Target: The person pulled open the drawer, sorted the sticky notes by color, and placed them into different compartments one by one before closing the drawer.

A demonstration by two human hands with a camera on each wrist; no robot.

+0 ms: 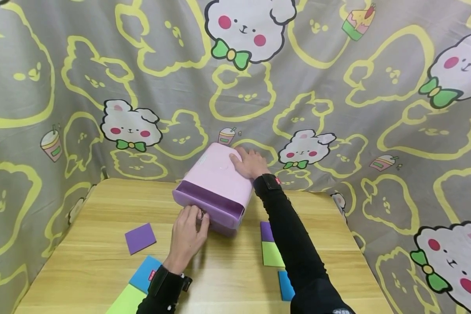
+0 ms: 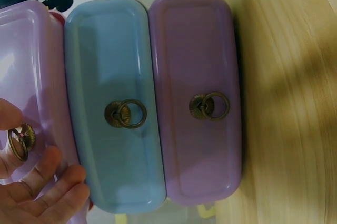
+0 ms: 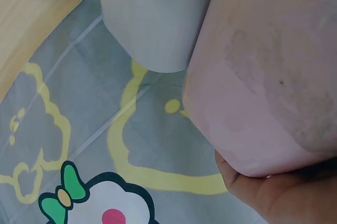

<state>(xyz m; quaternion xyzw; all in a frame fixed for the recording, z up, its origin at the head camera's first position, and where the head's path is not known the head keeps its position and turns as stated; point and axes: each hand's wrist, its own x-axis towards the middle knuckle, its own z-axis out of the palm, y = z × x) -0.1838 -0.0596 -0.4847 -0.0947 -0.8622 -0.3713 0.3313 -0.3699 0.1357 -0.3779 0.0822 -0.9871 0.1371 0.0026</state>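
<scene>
A small pink-purple drawer cabinet [image 1: 217,172] stands turned at an angle near the back of the table. Its top drawer [image 1: 220,213] is partly pulled out, and the visible part of its inside looks bare. My left hand [image 1: 187,239] pinches the brass ring pull [image 2: 19,142] of that drawer between thumb and fingers. Below it, the blue drawer [image 2: 113,56] and the purple bottom drawer [image 2: 195,50] are closed, their rings hanging loose. My right hand [image 1: 252,163] rests on the cabinet's rear right top edge, thumb on top; its other fingers reach past the edge, partly hidden.
On the wooden table [image 1: 235,279] lie a purple square [image 1: 140,238], a blue piece [image 1: 144,274] and a green piece [image 1: 126,301] at left. More purple [image 1: 266,231], green [image 1: 272,254] and blue pieces [image 1: 285,285] lie by the right forearm. A patterned curtain [image 1: 188,100] hangs close behind.
</scene>
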